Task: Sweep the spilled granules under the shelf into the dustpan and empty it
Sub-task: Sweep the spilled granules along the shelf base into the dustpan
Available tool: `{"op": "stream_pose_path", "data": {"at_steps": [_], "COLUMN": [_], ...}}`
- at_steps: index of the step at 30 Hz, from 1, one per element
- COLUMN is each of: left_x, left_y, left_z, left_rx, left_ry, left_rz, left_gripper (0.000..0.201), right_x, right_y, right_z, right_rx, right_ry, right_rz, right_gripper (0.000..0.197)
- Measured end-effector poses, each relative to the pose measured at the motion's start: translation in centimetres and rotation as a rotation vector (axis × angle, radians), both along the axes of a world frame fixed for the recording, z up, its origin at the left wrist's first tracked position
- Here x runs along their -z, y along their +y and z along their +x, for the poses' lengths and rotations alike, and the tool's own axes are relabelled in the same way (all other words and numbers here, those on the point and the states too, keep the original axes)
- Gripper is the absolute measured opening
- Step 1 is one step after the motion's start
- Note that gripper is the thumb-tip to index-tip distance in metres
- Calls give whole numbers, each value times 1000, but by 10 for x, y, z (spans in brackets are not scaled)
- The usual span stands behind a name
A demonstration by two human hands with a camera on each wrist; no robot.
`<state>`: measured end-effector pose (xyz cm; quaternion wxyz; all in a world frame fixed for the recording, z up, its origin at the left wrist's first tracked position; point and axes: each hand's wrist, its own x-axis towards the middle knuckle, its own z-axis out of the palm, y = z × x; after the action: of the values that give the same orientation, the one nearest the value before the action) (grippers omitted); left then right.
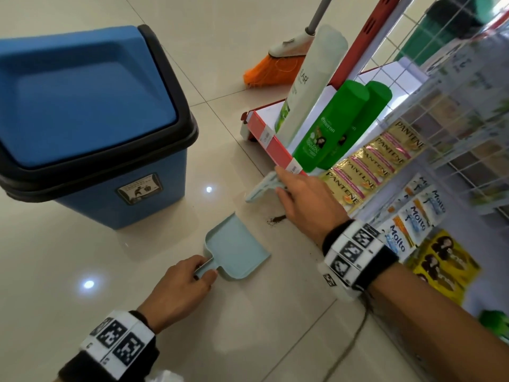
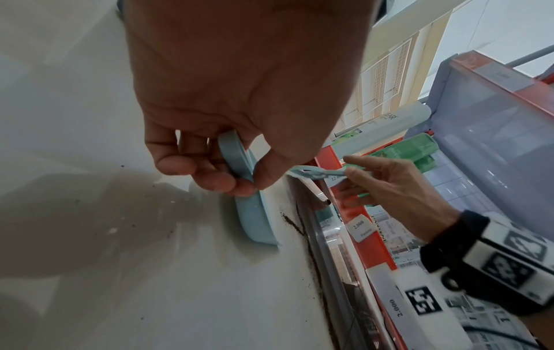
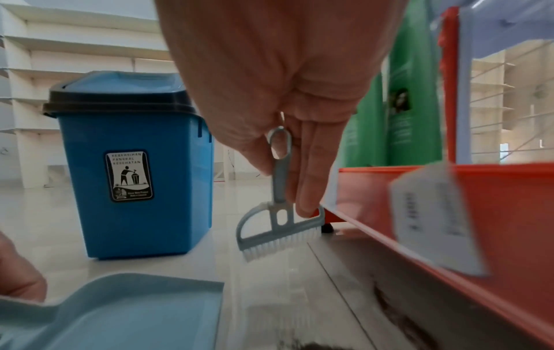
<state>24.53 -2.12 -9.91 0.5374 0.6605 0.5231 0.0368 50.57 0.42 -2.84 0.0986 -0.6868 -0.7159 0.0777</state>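
Left hand (image 1: 179,282) pinched the dustpan (image 1: 237,248) handle; right hand (image 1: 305,202) pinched the brush (image 3: 280,227). Granules (image 1: 275,219) lay at the pan's two o'clock: short, low strokes suited best.

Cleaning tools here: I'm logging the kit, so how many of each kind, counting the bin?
Dustpan: 1
Hand brush: 1
Orange broom: 1
Blue swing-lid bin: 1
Total: 4

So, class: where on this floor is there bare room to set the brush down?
Bare tile lies between the blue bin and the dustpan, and nearer than the dustpan. Crowded: along the shelf edge, with granules.
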Motion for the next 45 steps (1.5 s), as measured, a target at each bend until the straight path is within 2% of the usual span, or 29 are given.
{"op": "stream_pose_path", "data": {"at_steps": [3,5,8,12,17,21,25,28,32,38,41,45], "left_x": [0,0,0,0,0,1,1,-2,-6,-5,-4,-4], "left_y": [2,3,3,5,8,7,4,1,-2,-4,-6,-7], "left_z": [-3,-6,-9,-11,-13,-11,-4,-3,-10,-19,-16,-9], "left_rx": [-13,-18,-22,-31,-32,-38,-51,-50,-62,-91,-72,-47], "left_ry": [1,6,7,7,17,24,22,14,23,50,55,64], "left_rz": [16,21,14,-7,-59,-84,-82,-69,-48,-30,-23,-15], "left_gripper": [17,19,19,15,14,20,21,20,18,18,18,19], "right_x": [6,11,17,19,23,10,0,10,19,0,-5,6], "right_y": [30,47,61,58,5,-33,-24,-6,-5,-58,-61,-34], "right_z": [-18,-27,-31,-23,-3,16,12,1,3,36,35,14], "right_rx": [2,14,36,72,48,24,27,0,-66,-105,-80,-43], "right_ry": [-80,-196,-380,-500,-435,-445,-402,-404,-372,-331,-296,-325], "right_rz": [-18,-35,-78,-201,-374,-369,-231,-167,-270,-344,-253,-172], "right_gripper": [23,15,18,23,24,23,26,30,34,32,30,33]}}
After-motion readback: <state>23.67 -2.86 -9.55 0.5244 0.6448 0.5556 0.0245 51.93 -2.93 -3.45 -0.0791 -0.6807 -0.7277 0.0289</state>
